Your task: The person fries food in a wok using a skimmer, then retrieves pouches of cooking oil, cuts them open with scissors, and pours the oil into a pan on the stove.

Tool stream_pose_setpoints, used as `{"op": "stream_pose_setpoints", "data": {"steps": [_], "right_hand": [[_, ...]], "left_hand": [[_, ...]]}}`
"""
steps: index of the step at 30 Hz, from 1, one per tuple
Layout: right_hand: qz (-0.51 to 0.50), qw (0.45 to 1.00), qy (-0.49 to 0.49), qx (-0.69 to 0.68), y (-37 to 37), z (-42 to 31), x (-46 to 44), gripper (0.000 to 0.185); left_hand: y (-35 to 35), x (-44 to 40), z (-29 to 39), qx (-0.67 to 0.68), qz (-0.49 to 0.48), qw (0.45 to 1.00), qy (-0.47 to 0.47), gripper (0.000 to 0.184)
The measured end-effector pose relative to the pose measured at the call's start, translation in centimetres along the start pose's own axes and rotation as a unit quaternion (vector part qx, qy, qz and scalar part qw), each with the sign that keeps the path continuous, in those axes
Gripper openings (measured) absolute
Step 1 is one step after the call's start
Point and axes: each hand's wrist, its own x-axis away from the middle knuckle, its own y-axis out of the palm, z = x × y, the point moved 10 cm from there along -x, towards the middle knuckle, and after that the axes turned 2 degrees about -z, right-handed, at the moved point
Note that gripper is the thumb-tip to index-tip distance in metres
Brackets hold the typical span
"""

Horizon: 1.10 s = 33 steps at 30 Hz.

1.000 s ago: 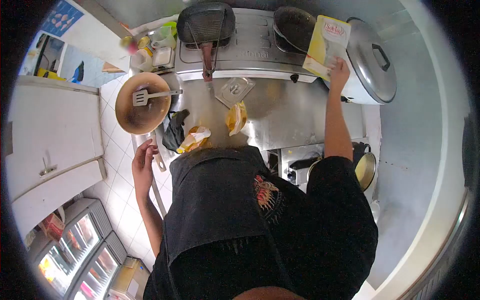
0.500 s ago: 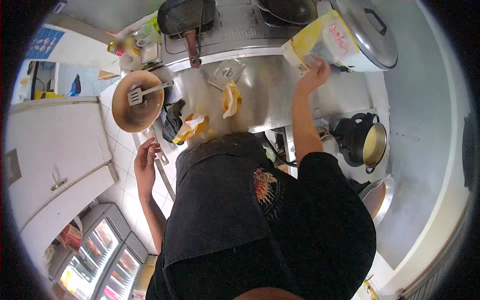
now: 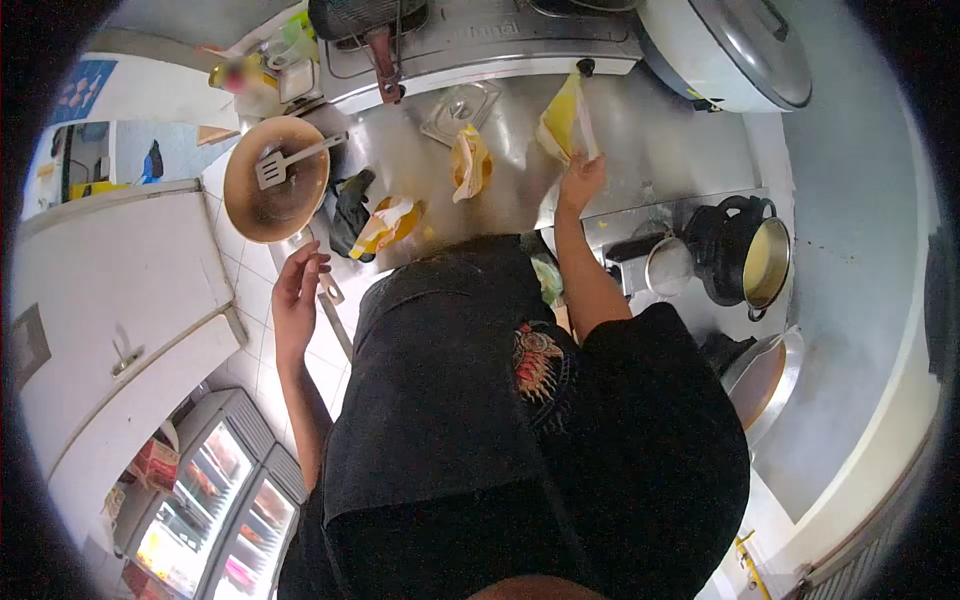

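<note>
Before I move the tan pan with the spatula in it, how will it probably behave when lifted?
The pan is probably stiff, given its evenly round rim. Held only by its handle, it may tip away, since the wide bowl sits at one end. The spatula may slide, as it just lies across the rim.

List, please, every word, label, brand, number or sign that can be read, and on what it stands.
"Rinnai", faint and not fully certain: on the stove.
Too blurred to read: any print on the red box.
No readable lettering: the yellow packet in the right hand; the colourful emblem.
</note>
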Motion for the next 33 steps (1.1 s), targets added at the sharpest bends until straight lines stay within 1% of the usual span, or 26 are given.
{"op": "stream_pose_setpoints", "data": {"steps": [1,3,6,9,11,13,15,16,17,18,20,21,22,25,26,29,32,33], "right_hand": [[-0.001,1.0,-0.006,-0.021,0.1,0.1,0.5,0.032],[-0.005,0.998,-0.024,-0.063,0.3,-1.9,0.9,0.041],[-0.028,0.986,-0.05,-0.156,1.1,-2.2,1.7,0.049],[0.02,0.993,-0.071,-0.09,0.3,-1.2,3.0,0.052],[0.126,0.971,0.08,-0.187,-1.6,2.8,4.9,0.053],[0.132,0.962,0.162,-0.178,-2.1,3.3,7.2,0.055],[0.04,0.981,0.175,-0.067,-1.4,0.0,10.0,0.058],[-0.07,0.995,0.059,-0.031,0.3,-4.7,10.3,0.061],[-0.178,0.982,-0.061,0.005,2.4,-10.3,11.0,0.064],[-0.283,0.942,-0.179,0.038,5.0,-15.4,12.5,0.068],[-0.256,0.935,-0.232,0.076,7.0,-21.6,12.7,0.071],[-0.243,0.931,-0.257,0.093,7.8,-23.3,13.3,0.072],[-0.19,0.942,-0.255,0.108,8.4,-22.4,13.1,0.065],[-0.207,0.969,-0.13,0.021,10.8,-17.9,11.6,0.048],[-0.175,0.975,-0.138,-0.023,10.8,-16.5,11.3,0.034],[-0.19,0.979,-0.059,0.046,8.4,-16.6,10.8,0.032],[-0.139,0.987,-0.078,0.019,4.7,-17.2,10.8,0.03],[-0.148,0.983,-0.104,0.032,3.8,-19.8,11.2,0.03]], "left_hand": [[0.0,-0.1,-0.3,0.003,-0.006,1.0,0.004,0.036],[0.0,-0.2,-0.2,0.0,-0.009,1.0,0.005,0.036],[-0.4,-0.1,0.2,-0.007,-0.005,1.0,0.006,0.035],[-0.4,-0.3,-0.1,0.001,-0.009,1.0,0.009,0.035],[-0.5,-0.5,-0.7,0.001,-0.015,1.0,0.015,0.035],[-0.6,-0.8,-0.8,0.001,-0.018,1.0,0.02,0.034],[-0.2,-1.0,0.0,-0.005,-0.025,0.999,0.037,0.033],[0.1,-1.2,0.3,-0.009,-0.031,0.999,0.041,0.033],[0.3,-1.3,0.6,-0.013,-0.036,0.998,0.045,0.032],[0.4,-1.5,0.8,-0.018,-0.038,0.998,0.049,0.032],[0.8,-1.9,1.0,-0.03,-0.047,0.997,0.05,0.032],[0.9,-1.9,1.1,-0.036,-0.05,0.997,0.05,0.031],[0.9,-1.9,1.5,-0.034,-0.056,0.996,0.053,0.031],[0.6,-1.8,1.5,-0.027,-0.076,0.996,0.033,0.032],[0.2,-1.8,1.1,-0.019,-0.062,0.997,0.045,0.033],[-1.1,-1.3,0.3,-0.003,-0.042,0.999,0.035,0.033],[-2.4,-0.7,-0.2,-0.004,-0.012,0.999,0.032,0.032],[-2.8,-0.3,0.0,-0.009,-0.003,0.999,0.032,0.031]]}}
